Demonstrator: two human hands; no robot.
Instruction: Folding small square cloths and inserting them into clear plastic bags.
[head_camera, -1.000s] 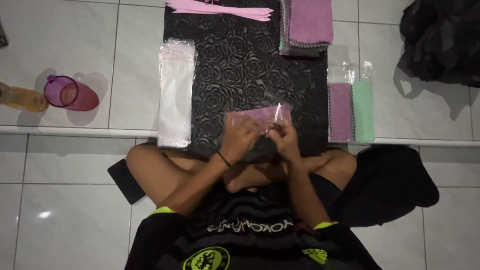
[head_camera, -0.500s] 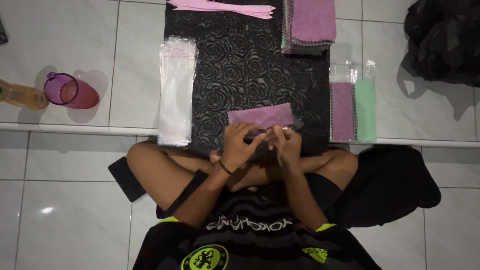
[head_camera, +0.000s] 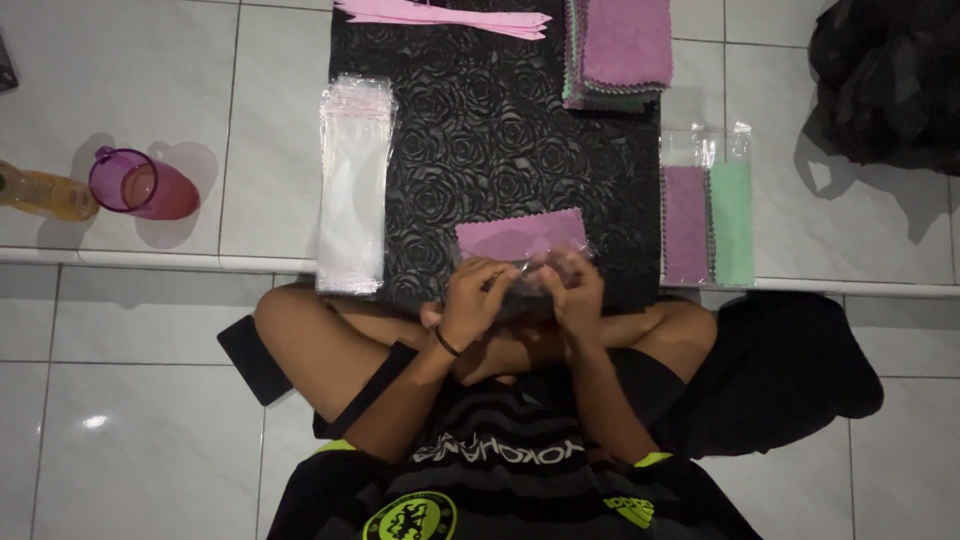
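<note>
I sit cross-legged on a tiled floor facing a black embossed mat (head_camera: 480, 130). My left hand (head_camera: 475, 297) and my right hand (head_camera: 572, 288) meet at the mat's near edge, both pinching the lower end of a folded pink cloth (head_camera: 520, 236) that lies partly inside a thin clear plastic sleeve. The cloth's upper part rests flat on the mat. A dark band circles my left wrist.
A stack of clear sleeves (head_camera: 352, 185) lies left of the mat. Bagged pink and green cloths (head_camera: 708, 215) lie on the right, a pile of loose cloths (head_camera: 620, 45) and pink strips (head_camera: 450, 14) at the top. A purple jug (head_camera: 140, 185), a bottle (head_camera: 40, 193) and a black bag (head_camera: 890, 80) stand around.
The pink cloth has come down flat onto the mat, and both hands have shifted to its near edge, closer to my lap.
</note>
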